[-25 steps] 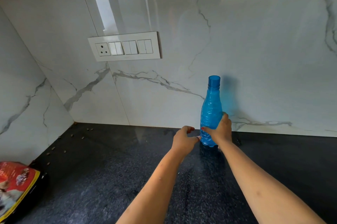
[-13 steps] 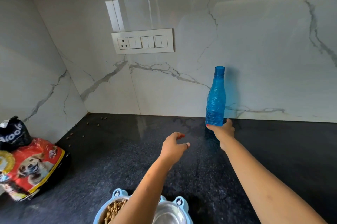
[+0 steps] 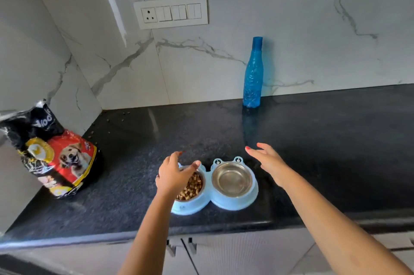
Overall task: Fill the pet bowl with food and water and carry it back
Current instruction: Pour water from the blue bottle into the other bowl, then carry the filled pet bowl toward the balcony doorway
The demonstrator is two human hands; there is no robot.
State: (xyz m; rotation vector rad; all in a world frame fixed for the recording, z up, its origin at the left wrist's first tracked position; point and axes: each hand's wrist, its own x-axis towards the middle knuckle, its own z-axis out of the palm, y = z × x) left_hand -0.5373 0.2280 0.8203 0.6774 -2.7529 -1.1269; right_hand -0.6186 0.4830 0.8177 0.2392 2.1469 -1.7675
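Note:
A pale blue double pet bowl [image 3: 237, 204] sits near the front edge of the black counter. Its left steel cup holds brown kibble [image 3: 191, 187]; its right steel cup [image 3: 231, 178] looks shiny, and I cannot tell whether it holds water. My left hand [image 3: 173, 172] hovers over the left cup with curled, parted fingers and holds nothing. My right hand [image 3: 267, 160] is open just beyond the bowl's right side, not touching it. A capped blue water bottle [image 3: 253, 75] stands upright against the marble wall, well behind the hands.
A red and black dog food bag [image 3: 56, 156] stands at the left by the corner wall. Loose kibble bits [image 3: 107, 121] lie along the back left of the dark counter [image 3: 324, 151]. A switch panel [image 3: 171, 12] is on the wall. Grey cabinet doors [image 3: 235, 254] are below.
My right hand has let go of the bottle, which now stands by the wall. Both hands have drawn back toward the bowl, and the view has tilted down and back.

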